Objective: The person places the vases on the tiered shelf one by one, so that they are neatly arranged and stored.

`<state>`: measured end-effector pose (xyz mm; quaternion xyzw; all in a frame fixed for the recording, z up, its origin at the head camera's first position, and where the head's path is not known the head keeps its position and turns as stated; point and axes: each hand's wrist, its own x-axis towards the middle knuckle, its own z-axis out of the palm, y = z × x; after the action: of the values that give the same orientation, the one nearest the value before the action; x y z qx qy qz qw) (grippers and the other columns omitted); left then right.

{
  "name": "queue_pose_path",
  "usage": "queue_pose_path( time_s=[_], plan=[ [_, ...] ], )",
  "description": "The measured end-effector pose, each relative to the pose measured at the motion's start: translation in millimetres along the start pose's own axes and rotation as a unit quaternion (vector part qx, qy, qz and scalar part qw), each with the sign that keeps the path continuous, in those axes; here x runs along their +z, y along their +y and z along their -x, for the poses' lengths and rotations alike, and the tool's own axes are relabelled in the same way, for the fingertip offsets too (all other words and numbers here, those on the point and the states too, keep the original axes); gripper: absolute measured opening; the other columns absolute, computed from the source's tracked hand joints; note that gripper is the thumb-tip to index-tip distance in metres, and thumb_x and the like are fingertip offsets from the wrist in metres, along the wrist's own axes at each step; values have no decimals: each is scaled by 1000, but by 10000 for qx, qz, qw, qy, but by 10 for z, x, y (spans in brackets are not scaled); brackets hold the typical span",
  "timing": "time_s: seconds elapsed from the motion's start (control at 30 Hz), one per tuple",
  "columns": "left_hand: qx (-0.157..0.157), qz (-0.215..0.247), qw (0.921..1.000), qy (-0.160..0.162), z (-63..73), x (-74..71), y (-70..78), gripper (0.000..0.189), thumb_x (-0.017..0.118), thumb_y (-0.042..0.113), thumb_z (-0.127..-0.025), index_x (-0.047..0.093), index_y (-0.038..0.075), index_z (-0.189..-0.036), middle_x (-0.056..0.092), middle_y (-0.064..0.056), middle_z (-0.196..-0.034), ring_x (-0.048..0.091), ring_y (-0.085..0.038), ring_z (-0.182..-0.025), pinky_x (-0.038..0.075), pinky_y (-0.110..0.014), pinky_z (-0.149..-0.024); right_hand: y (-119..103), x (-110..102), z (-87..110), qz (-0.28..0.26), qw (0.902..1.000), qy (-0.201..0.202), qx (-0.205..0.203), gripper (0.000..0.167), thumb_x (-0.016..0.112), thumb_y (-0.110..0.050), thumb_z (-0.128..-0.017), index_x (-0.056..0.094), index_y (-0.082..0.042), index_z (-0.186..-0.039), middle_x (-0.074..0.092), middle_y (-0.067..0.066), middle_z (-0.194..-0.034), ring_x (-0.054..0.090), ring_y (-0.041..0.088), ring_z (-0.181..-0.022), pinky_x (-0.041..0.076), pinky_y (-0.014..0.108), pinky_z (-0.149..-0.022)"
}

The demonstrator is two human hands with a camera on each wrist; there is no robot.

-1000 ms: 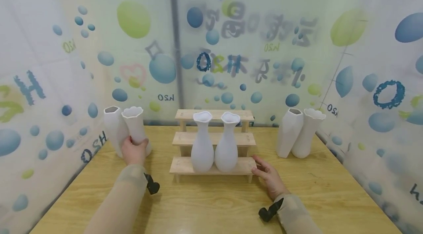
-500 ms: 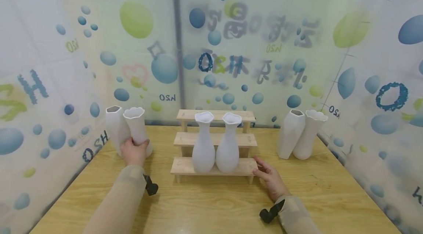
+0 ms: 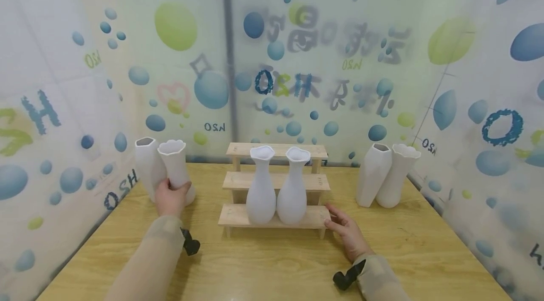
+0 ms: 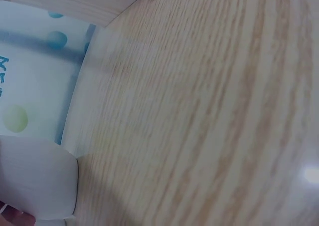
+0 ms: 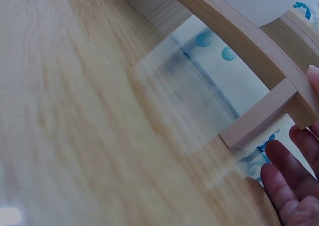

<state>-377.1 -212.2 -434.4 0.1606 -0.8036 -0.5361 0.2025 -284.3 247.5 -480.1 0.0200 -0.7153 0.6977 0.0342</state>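
Gap over yellowish wooden tabletop (image 3: 259, 263) between left white fluted-rim vase (image 3: 175, 164) and pale three-tier wooden stand (image 3: 233, 216); open room before stand. Two white bulbous narrow-necked vases (image 3: 261, 197) block lowest tier's middle; right hand (image 3: 347, 231) bars right end.

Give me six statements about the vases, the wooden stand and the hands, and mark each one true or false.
1. The wooden stand has three steps. True.
2. The two narrow-necked vases are on the top step. False: they stand on the bottom step.
3. The left hand grips the left scalloped vase. True.
4. The right hand holds a vase. False: it holds the right end of the bottom step.
5. The right faceted vase and the right scalloped vase stand on the table. True.
6. Only four vases show in the head view. False: there are six.
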Motion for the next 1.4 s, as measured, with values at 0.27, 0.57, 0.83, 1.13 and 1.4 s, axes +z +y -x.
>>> queue_pose_path(
  time_s=[0.27, 0.57, 0.83, 1.13, 1.4],
  plan=[
    [42, -221, 9994, -259, 2, -68, -18, 67, 70, 26, -88, 42, -6, -139, 46, -27, -138, 44, -43, -126, 33, -55, -104, 13, 14, -4, 36, 10000, 0, -53, 56, 61, -8, -92, 41, 1, -144, 44, 20, -142, 50, 17, -111, 40, 27, -92],
    [182, -302, 9973, -643, 80, -136, 89, 66, 71, 35, -87, 47, -3, -135, 51, -24, -135, 48, -39, -122, 36, -54, -102, 24, -3, 15, 82, 9999, 107, -14, 57, 63, -8, -91, 42, 1, -143, 50, 20, -136, 54, 12, -105, 39, 27, -92],
    [298, -352, 9931, -1083, 163, -221, 277, 73, 70, 45, -85, 46, 0, -137, 51, -21, -135, 49, -38, -121, 39, -57, -99, 20, -5, 4, 131, 9999, 89, -1, 58, 63, -10, -91, 41, 1, -143, 51, 20, -136, 54, 11, -106, 38, 28, -93],
    [160, -118, 9892, -1449, 247, -260, 491, 78, 70, 47, -85, 39, 5, -143, 46, -18, -141, 45, -37, -126, 36, -59, -101, 31, -14, 1, 87, 9999, 39, -38, 57, 61, -8, -91, 41, 1, -144, 50, 20, -137, 54, 9, -104, 41, 25, -90],
    [321, -123, 9881, -1498, 272, -266, 625, 82, 71, 47, -84, 38, 3, -144, 47, -20, -140, 47, -37, -125, 39, -56, -100, 18, -6, 2, 47, 10000, -2, -42, 56, 60, -7, -93, 40, 1, -144, 50, 21, -137, 54, 8, -104, 42, 25, -88]
  ],
)
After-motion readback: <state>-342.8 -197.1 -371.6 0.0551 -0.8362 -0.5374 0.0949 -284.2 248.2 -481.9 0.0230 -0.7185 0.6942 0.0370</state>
